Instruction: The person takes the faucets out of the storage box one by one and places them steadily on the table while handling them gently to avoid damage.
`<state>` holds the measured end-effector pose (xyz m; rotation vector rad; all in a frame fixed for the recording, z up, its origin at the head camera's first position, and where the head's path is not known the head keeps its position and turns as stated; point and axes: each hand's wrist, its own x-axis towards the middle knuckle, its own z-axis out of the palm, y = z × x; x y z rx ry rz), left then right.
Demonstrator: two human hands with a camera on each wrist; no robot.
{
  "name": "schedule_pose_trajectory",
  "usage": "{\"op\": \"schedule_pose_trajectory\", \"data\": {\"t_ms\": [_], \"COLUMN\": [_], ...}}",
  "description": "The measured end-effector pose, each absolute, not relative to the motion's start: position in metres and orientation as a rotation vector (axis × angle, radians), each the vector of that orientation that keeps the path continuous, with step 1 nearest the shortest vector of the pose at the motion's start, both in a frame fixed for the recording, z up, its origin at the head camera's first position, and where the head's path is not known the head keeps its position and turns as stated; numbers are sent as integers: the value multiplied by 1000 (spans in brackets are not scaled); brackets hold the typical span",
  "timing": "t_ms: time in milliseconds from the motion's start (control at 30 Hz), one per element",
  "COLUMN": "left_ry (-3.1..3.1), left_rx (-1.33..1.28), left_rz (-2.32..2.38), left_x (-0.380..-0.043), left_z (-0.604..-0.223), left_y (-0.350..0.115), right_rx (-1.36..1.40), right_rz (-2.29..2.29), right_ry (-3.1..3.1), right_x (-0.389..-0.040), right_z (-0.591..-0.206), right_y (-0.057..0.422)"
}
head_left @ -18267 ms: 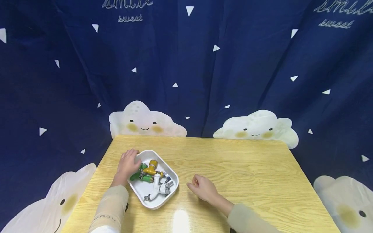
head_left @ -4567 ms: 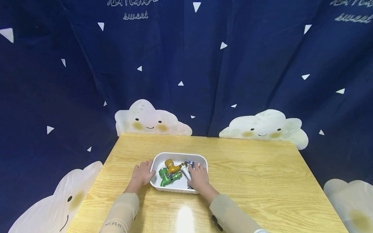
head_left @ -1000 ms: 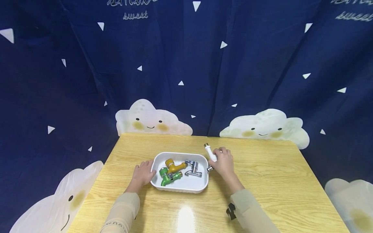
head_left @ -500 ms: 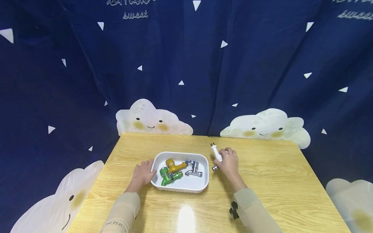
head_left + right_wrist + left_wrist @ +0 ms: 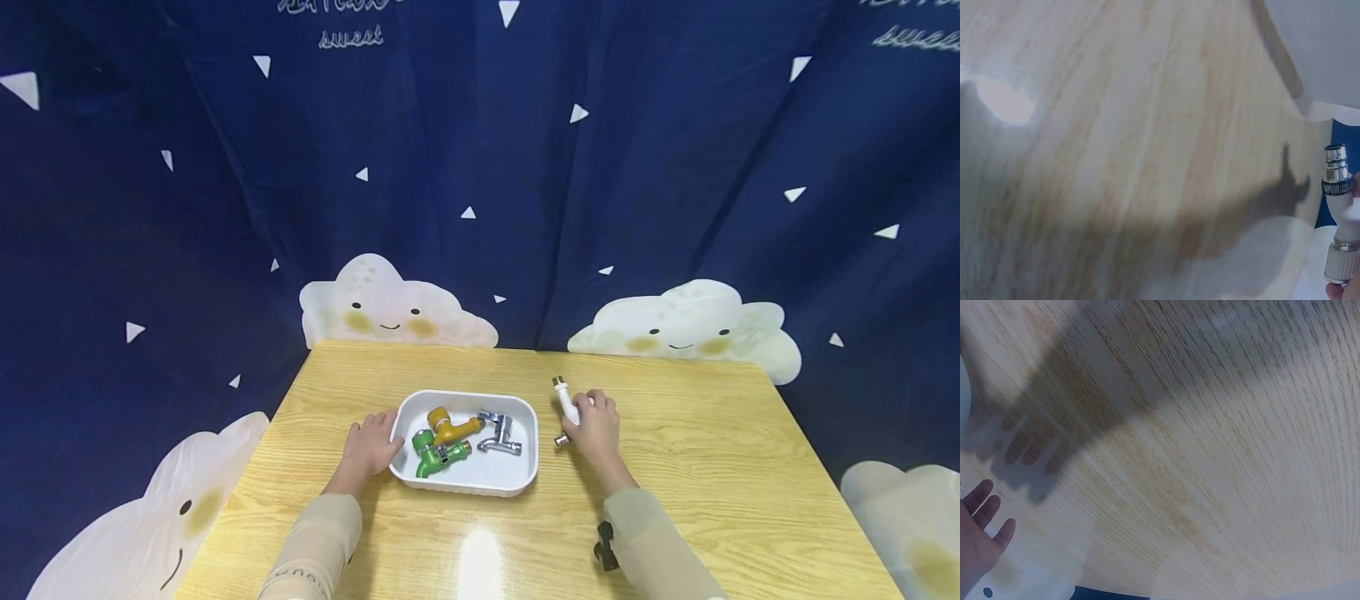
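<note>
My right hand (image 5: 597, 425) grips a white plastic tap (image 5: 567, 406) to the right of a white tub (image 5: 480, 487). The tap's brass threaded end points away from me and its chrome spout tip (image 5: 561, 440) points toward the tub. In the right wrist view the tap's ribbed chrome nozzle (image 5: 1336, 162) and white knob (image 5: 1342, 264) show at the right edge. My left hand (image 5: 369, 443) rests at the tub's left rim, thumb over the edge, fingers straight outside it. Inside the tub lie a yellow tap (image 5: 452, 430), a green tap (image 5: 438, 456) and a chrome tap (image 5: 501, 435).
The wooden table (image 5: 675, 450) runs back to a dark blue curtain (image 5: 420, 167) with white clouds and triangles. A bright light reflection (image 5: 479, 558) shows on the tabletop in front of the tub. A black strap (image 5: 604, 546) is at the right sleeve.
Earlier the tub was turned lengthwise and moved right. The right hand lifted the white tap out of it and has since carried it further right and slightly nearer. The left hand stays put.
</note>
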<state>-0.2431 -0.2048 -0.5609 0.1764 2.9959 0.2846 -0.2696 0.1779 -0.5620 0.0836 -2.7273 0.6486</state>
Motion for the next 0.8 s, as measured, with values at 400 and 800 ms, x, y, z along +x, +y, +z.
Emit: {"op": "schedule_pose_trajectory", "data": {"t_ms": [400,800], "left_ry": [2992,2996], "left_rx": [164,176], "left_rz": [304,289], "left_x": [-245,-245], "left_z": [-563,-563], "left_y": [-206,-206], "right_rx": [-2,-49], "right_rz": [664,707], "right_ry": [-2877,-2927], "right_x": [-270,-271], "right_z": [-579,-585], "right_y": [178,177]}}
